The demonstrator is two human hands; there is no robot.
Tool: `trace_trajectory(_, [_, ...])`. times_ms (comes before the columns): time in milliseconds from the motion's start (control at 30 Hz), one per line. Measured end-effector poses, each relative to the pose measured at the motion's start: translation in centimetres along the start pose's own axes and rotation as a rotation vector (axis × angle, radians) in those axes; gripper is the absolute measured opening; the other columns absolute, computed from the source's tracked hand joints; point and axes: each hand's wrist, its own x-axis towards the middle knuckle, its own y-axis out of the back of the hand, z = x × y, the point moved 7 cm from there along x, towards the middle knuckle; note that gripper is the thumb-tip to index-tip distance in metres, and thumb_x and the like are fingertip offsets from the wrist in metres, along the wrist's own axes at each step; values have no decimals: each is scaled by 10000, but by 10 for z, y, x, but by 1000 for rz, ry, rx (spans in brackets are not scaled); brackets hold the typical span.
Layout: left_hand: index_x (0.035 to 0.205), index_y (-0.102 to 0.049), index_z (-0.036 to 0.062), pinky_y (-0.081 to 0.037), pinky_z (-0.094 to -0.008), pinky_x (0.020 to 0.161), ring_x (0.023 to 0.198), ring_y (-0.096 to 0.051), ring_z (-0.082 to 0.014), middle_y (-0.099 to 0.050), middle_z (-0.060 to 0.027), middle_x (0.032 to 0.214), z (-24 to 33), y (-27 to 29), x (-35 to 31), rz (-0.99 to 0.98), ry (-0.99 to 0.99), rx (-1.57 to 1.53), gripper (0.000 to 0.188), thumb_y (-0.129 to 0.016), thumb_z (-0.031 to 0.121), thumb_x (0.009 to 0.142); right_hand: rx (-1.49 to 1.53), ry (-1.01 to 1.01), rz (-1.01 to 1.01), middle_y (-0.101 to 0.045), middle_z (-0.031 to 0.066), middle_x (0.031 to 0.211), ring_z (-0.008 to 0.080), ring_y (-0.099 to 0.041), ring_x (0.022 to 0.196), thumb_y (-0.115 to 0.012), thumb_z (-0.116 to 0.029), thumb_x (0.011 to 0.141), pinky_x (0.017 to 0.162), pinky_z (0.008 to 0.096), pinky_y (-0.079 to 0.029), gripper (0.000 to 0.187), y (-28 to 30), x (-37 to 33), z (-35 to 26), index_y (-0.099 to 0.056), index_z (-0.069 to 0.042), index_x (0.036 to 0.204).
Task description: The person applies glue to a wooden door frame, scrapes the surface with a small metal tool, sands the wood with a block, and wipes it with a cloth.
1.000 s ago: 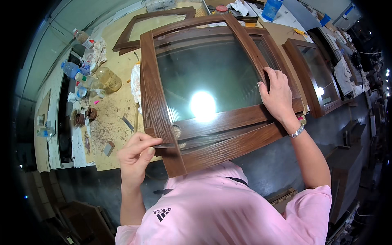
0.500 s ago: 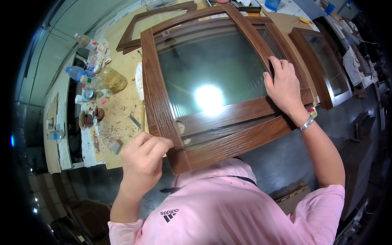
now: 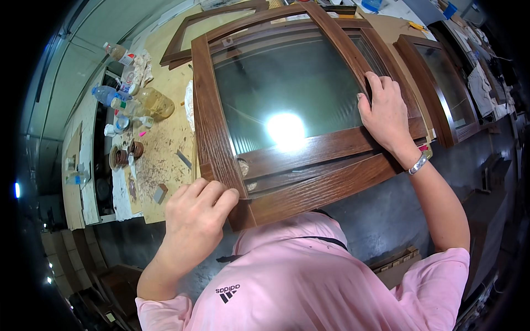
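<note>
A dark brown wooden frame [image 3: 326, 188] with a curved top lies tilted over a second brown frame with a glass pane [image 3: 287, 83]. The glass shows through its opening, with a bright lamp reflection in it. At the near left corner, my left hand [image 3: 200, 212] has its curled fingers closed over the frame's side piece, thumb near the corner joint. My right hand [image 3: 386, 114] grips the right side piece, fingertips over its inner edge. The undersides of both grips are hidden.
On the left of the worktable [image 3: 163, 179] stand several plastic bottles [image 3: 154, 105], a brown-stained cup [image 3: 117, 158] and a small grey block [image 3: 159, 193]. Another brown frame [image 3: 190, 33] lies at the far left. A glazed frame [image 3: 441, 88] rests at the right.
My left hand has shifted slightly right and onto the frame's near left corner, its fingers further over the wood. My right hand keeps its place on the right side piece.
</note>
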Motion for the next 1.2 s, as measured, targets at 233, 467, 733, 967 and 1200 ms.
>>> trace_trajectory(233, [910, -689, 85, -434, -378, 613, 722, -599, -241, -629, -40, 788, 0, -1, -8, 92, 70, -28, 236, -753, 4, 698, 7, -2, -10, -597, 234, 1134, 387, -572, 1096, -624, -227, 947, 931, 473, -517, 458, -2, 0, 0, -550, 12, 1330])
trace_trajectory(467, [894, -691, 85, -426, -381, 599, 695, -587, -247, -618, -41, 764, -2, -8, -12, 163, 81, -20, 230, -788, 30, 692, 49, 41, 43, -556, 274, 1289, 423, -541, 1212, -665, -219, 909, 1018, 492, -474, 465, 4, -2, 1, -577, 11, 1304])
trace_trajectory(733, [906, -698, 83, -446, -382, 600, 722, -576, -243, -620, -32, 786, 1, -13, -11, 126, 131, -16, 227, -768, 18, 700, 557, 427, -115, -593, 189, 1236, 387, -574, 1134, -844, -479, 709, 971, 511, -445, 679, 51, -96, -120, -671, -11, 1170])
trace_trajectory(967, [867, -710, 124, -427, -338, 608, 759, -587, -197, -604, 7, 797, 3, -13, -16, 159, 163, 31, 219, -708, 50, 660, 537, 395, -63, -615, 124, 1095, 319, -590, 1012, -824, -506, 711, 901, 477, -439, 591, 27, -118, -146, -707, -47, 1065])
trace_trajectory(1200, [873, -712, 117, -421, -340, 606, 753, -586, -200, -581, 0, 780, 7, -13, -18, 143, 188, 75, 225, -694, 43, 660, 475, 440, 44, -628, 88, 1039, 283, -594, 950, -774, -577, 758, 862, 432, -437, 576, 27, -120, -147, -717, -66, 1019])
